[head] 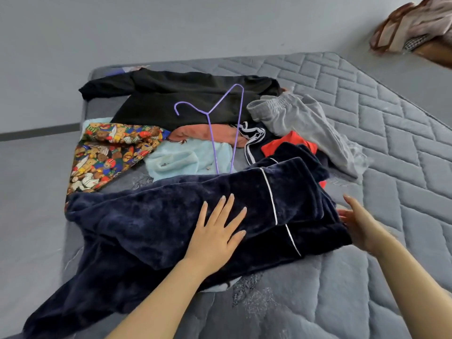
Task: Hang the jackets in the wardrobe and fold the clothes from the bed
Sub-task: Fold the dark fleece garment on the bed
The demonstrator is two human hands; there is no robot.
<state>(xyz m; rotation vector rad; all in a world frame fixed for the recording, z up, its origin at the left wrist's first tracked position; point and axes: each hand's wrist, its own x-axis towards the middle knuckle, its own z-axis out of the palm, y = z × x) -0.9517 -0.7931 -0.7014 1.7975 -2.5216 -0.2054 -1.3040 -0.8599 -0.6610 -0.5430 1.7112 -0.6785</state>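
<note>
A dark navy plush garment (146,228) with white piping lies spread across the near part of the grey quilted mattress (391,148). My left hand (215,231) rests flat on it, fingers straight and spread. My right hand (359,221) is at the garment's right edge, fingers extended and touching the fabric. Behind it lies a heap: a black top (171,94), a purple wire hanger (215,123) partly tucked under the navy garment, grey trousers (305,126), a teddy-bear print cloth (110,152), a light blue towel-like piece (181,157), a pinkish piece (195,133) and a red piece (286,143).
A grey wall runs behind the bed, and grey floor lies to the left. At the top right a brown and pink bundle of fabric (415,25) sits beyond the mattress corner. The right half of the mattress carries no clothes.
</note>
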